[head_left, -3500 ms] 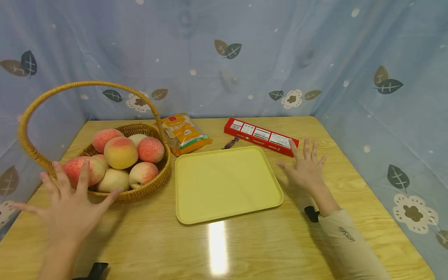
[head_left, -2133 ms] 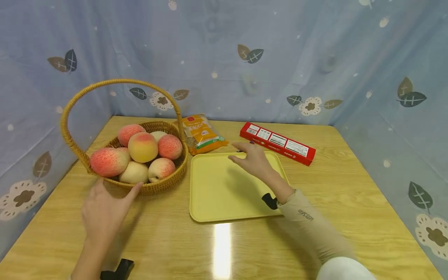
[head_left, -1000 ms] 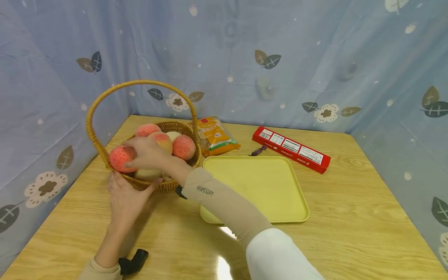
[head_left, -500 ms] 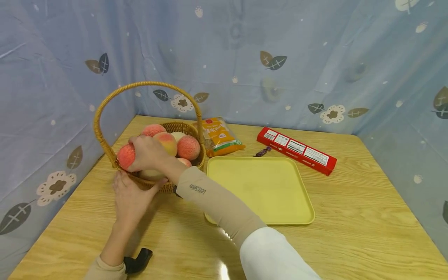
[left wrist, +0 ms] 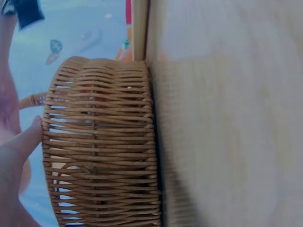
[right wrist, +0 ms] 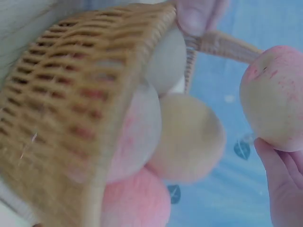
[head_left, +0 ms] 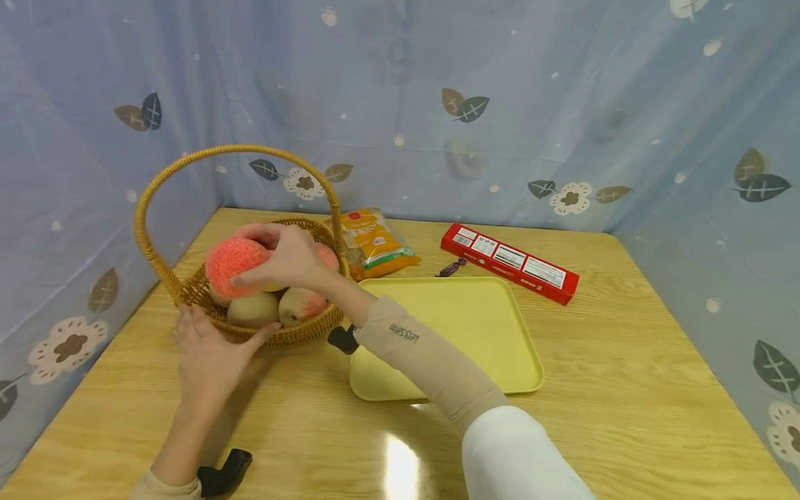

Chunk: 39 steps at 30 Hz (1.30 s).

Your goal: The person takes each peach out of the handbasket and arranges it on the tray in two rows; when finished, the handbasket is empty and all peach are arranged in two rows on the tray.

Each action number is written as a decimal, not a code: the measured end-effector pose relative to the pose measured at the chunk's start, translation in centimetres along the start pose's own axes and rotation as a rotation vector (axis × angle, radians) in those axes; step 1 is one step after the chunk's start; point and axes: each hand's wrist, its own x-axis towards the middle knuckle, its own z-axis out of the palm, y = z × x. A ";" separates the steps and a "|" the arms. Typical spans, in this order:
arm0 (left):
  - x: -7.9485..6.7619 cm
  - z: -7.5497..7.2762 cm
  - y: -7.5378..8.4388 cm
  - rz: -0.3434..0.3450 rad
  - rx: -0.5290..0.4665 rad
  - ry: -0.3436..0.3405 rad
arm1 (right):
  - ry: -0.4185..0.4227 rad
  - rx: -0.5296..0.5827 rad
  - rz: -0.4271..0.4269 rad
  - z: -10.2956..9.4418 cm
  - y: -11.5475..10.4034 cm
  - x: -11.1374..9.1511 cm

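Note:
My right hand (head_left: 292, 258) holds a pink peach (head_left: 232, 269) just above the wicker basket (head_left: 320, 326) at the left of the table. In the right wrist view, that peach (right wrist: 274, 97) shows a pale side, apart from the basket's other fruit, with the thumb and fingers around it. Several more peaches (head_left: 253, 310) lie in the basket, partly hidden by the right hand. My left hand (head_left: 211, 357) rests against the basket's near rim, thumb and fingers spread. In the left wrist view, its thumb touches the rim of the woven wall (left wrist: 102, 142).
A yellow tray (head_left: 462, 333) lies right of the basket, partly under the right forearm. Behind it are an orange snack bag (head_left: 375, 239), a purple-wrapped candy (head_left: 451, 267) and a long red box (head_left: 509, 264). A patterned blue curtain (head_left: 400, 104) encloses the back and sides.
Both hands have come to the basket. The right hand has reached in from the right, gripped the front-left peach and lifted it up. The left hand stays at the rim.

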 end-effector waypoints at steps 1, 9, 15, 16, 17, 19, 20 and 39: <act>0.1 -0.1 0.0 0.008 0.007 -0.010 | 0.005 0.061 0.012 -0.5 0.2 -0.3; 0.3 -0.4 0.0 0.011 0.043 -0.095 | 0.022 0.310 0.171 -4.8 2.1 -3.5; 0.2 -0.5 0.0 0.014 0.038 -0.102 | 0.111 0.421 0.240 -7.9 3.8 -5.7; 0.2 -0.5 0.0 0.013 0.033 -0.100 | 0.126 0.433 0.247 -8.5 4.1 -6.1; 0.2 -0.5 -0.1 0.013 0.032 -0.099 | 0.139 0.443 0.258 -9.1 4.4 -6.5; 0.3 -0.5 -0.1 0.015 0.031 -0.094 | 0.171 0.441 0.283 -10.0 5.0 -7.2; 0.3 -0.4 -0.2 0.014 0.032 -0.094 | 0.187 0.433 0.292 -10.4 5.4 -7.5; 0.4 -0.5 -0.2 0.026 0.045 -0.087 | 0.197 -0.004 0.267 -9.4 12.7 -8.4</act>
